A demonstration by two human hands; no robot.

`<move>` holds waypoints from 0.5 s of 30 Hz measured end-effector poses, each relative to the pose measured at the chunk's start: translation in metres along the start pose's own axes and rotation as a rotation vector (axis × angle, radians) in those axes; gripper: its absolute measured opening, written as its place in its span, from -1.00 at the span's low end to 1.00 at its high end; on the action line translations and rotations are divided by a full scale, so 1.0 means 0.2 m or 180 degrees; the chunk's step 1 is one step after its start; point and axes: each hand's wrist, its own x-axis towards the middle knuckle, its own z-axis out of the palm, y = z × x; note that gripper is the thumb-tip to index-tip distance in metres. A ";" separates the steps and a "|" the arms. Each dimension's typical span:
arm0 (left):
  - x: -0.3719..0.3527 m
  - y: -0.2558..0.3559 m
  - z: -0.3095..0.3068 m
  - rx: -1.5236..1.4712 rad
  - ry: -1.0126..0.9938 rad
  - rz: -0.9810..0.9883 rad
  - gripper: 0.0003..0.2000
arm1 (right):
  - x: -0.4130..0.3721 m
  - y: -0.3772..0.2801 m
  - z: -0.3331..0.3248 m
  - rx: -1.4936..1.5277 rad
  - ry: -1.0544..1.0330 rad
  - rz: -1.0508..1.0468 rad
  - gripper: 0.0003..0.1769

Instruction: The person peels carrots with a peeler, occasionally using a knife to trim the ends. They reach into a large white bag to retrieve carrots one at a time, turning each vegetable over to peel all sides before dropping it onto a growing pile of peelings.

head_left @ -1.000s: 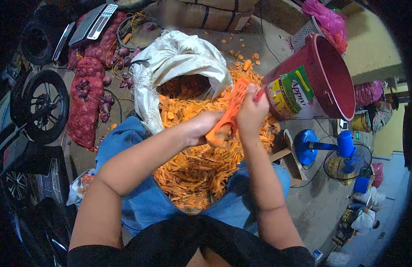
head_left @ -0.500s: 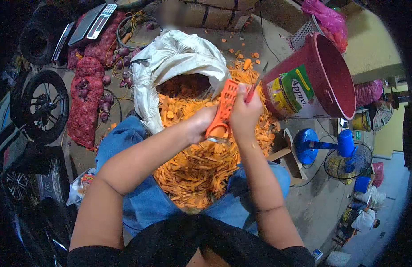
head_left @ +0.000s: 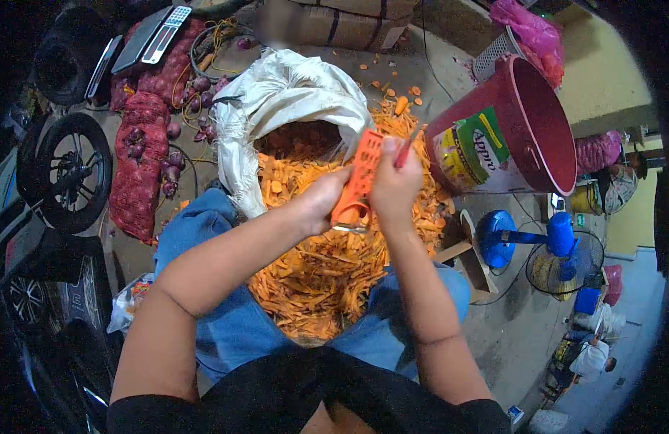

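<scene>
An orange slotted peeler [head_left: 365, 163] with a metal blade at its lower end is held between my two hands, above a heap of orange peelings. My left hand [head_left: 326, 199] closes on the peeler's left edge near the blade end. On its other side, my right hand [head_left: 398, 186] grips a red-handled knife [head_left: 404, 153], the knife's blade pointing up and away. The right thumb lies along the peeler's upper part. Carrot peelings [head_left: 312, 267] cover the floor between my knees, and more spill around an open white sack [head_left: 298, 90] just ahead.
A large red bucket [head_left: 519, 108] leans at the right, near a blue fan [head_left: 497, 235] and a cardboard box [head_left: 468, 264]. Net bags of red onions [head_left: 139, 173] and a scale [head_left: 150, 43] are at the left, beside a motorcycle wheel [head_left: 74, 173]. A person [head_left: 591, 358] is far right.
Both hands have shifted slightly. The peeler is turned a little, showing more of its flat face, and the knife has tilted slightly; both are still held.
</scene>
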 end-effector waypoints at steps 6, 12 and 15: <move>-0.07 -0.04 0.08 0.0456 -0.0018 -0.0242 -0.70 | 0.28 0.25 -0.20 -0.0746 0.1206 0.0184 -0.70; 0.02 -0.04 -0.01 0.0232 0.0224 -0.0137 -0.67 | 0.28 0.22 -0.19 0.0712 0.1012 0.0539 -0.71; -0.03 0.01 0.01 -0.0058 0.0059 0.0111 -0.63 | 0.06 0.03 -0.03 -0.0225 0.0084 0.0076 -0.75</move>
